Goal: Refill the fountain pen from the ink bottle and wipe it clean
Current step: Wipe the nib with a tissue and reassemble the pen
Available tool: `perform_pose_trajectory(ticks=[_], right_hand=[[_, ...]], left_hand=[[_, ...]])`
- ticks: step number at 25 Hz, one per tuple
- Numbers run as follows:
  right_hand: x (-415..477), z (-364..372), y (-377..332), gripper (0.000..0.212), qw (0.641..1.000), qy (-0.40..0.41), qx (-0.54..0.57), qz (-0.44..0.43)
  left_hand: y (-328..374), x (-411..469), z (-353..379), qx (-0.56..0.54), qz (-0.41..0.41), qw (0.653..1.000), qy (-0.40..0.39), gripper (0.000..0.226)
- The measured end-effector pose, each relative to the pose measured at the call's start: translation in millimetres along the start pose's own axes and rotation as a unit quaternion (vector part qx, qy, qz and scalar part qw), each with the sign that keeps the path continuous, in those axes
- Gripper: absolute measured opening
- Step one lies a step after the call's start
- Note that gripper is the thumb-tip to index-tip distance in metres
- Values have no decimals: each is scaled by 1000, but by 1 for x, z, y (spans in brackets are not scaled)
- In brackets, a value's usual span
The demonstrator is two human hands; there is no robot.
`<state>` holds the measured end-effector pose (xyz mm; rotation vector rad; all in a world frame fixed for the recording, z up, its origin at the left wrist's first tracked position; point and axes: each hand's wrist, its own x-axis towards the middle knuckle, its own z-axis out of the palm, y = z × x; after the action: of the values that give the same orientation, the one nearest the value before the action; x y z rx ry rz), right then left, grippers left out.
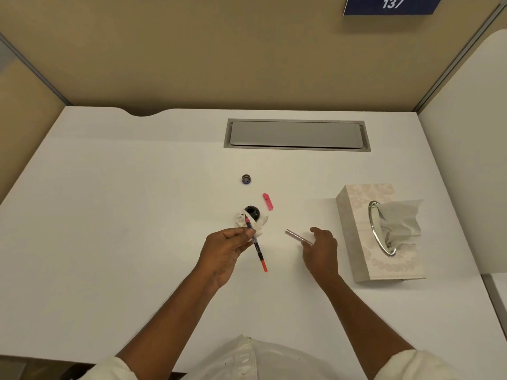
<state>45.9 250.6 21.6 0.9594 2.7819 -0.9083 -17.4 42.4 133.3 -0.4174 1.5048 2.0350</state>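
My left hand (225, 249) pinches the fountain pen's inner section (257, 246), a slim dark tube with an orange end toward me and its nib end over a crumpled white tissue (259, 224). Just behind the tissue stands the open black ink bottle (253, 212). The bottle's cap (246, 179) lies farther back. A pink pen cap (268, 201) lies to the right of the bottle. My right hand (321, 250) holds the clear pinkish pen barrel (297, 236) by one end, low over the desk.
A tissue box (356, 242) with a tissue sticking out of its metal-rimmed slot stands at the right. A grey cable hatch (296, 134) is set into the white desk (123, 215) at the back. Beige partition walls close in the desk.
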Motion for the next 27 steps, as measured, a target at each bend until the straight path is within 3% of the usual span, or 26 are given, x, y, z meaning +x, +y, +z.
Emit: perform_pose_trajectory(ticks=[8,12,17,20,27], right_hand=[[11,19,-7,13,996,76,-16,-36],[-11,-1,-22,9,979,108,171,25],[-83,-48,-45,18,937,65,344,-12],[-117,-65,-51,22,927,44,371,-35],[-141,-78,-64,20,924,65,366,-88]], left_hand=[[21,15,-7,-58,-32,997,42,9],[27,19,-5,-94,-36,993,69,9],[40,17,2,-143,-19,988,64,25],[43,11,6,-160,-17,985,69,19],[39,-21,20,-156,-3,987,50,30]])
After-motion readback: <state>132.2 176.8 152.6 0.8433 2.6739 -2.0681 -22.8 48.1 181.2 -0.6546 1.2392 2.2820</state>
